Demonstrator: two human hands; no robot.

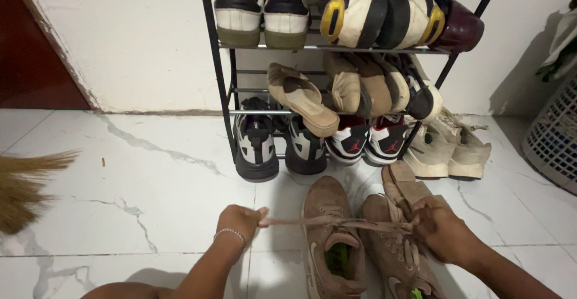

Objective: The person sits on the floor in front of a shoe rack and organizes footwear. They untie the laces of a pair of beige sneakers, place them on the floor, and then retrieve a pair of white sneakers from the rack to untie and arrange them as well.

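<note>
On the white marble floor [150,179] just in front of the black shoe rack [223,82], the left hand [240,221] pinches a tan lace [300,221] taut across the left brown sneaker [327,233] while the right hand [439,227] pinches it at the right brown sneaker [390,251].

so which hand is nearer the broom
Left. The left hand pulls the lace out on the broom side; the right hand rests on the right brown shoe, farther away.

Broom [24,188] and basket [556,140] edge-cropped
</note>
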